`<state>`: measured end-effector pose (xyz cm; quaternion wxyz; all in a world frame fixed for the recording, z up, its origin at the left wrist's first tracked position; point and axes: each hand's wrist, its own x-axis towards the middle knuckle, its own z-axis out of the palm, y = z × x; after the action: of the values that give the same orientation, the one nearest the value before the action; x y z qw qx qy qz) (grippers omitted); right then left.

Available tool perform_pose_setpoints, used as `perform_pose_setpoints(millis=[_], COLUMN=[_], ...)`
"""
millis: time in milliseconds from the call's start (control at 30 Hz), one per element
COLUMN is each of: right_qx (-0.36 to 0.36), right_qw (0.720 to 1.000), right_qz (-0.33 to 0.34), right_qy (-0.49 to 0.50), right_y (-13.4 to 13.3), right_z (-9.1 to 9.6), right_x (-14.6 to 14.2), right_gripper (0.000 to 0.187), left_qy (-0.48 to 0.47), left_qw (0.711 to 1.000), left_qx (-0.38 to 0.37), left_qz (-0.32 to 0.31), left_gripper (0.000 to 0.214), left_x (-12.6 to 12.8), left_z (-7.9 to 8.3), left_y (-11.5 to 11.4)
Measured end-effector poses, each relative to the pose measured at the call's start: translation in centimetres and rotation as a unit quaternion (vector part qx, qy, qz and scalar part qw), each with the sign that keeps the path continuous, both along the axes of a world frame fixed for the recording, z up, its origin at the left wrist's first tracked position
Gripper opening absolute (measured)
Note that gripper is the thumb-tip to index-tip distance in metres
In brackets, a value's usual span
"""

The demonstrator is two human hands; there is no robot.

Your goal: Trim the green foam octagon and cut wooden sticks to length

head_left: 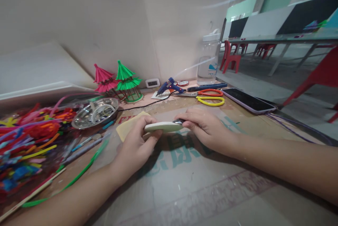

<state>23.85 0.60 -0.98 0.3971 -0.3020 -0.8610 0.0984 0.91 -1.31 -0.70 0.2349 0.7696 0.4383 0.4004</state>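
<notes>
My left hand (pixel 137 145) and my right hand (pixel 203 127) both grip a flat white oblong object (pixel 162 126) held level just above the cardboard-covered table (pixel 185 183). The left hand holds its left end, the right hand pinches its right end, where a dark tip shows. A yellow paper piece (pixel 125 127) lies under my left fingers.
A pile of coloured pipe cleaners (pixel 23 141) and a metal dish (pixel 95 112) lie at left. Pink and green paper pavilions (pixel 118 81), a blue glue gun (pixel 169 86), scissors (pixel 208 96), a phone (pixel 248 101) and a plastic jar (pixel 210 60) stand behind. Red chairs are at right.
</notes>
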Motion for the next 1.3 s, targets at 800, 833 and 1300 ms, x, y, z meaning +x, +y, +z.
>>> perform_pose_setpoints(millis=[800, 833, 1300], right_qx=[0.034, 0.035, 0.044], right_qw=[0.999, 0.999, 0.998], right_qz=[0.01, 0.012, 0.027], right_qy=[-0.028, -0.029, -0.041], right_y=[-0.19, -0.2, -0.53], right_z=[-0.19, -0.19, -0.19], right_x=[0.04, 0.04, 0.02], right_gripper=[0.033, 0.033, 0.031], left_qy=[0.038, 0.039, 0.05], left_qw=[0.998, 0.998, 0.995], left_qx=[0.041, 0.042, 0.075], left_qz=[-0.016, -0.017, -0.029], left_gripper=[0.008, 0.008, 0.009], left_x=[0.01, 0.02, 0.03], left_z=[-0.05, -0.07, -0.13], left_y=[-0.13, -0.15, -0.12])
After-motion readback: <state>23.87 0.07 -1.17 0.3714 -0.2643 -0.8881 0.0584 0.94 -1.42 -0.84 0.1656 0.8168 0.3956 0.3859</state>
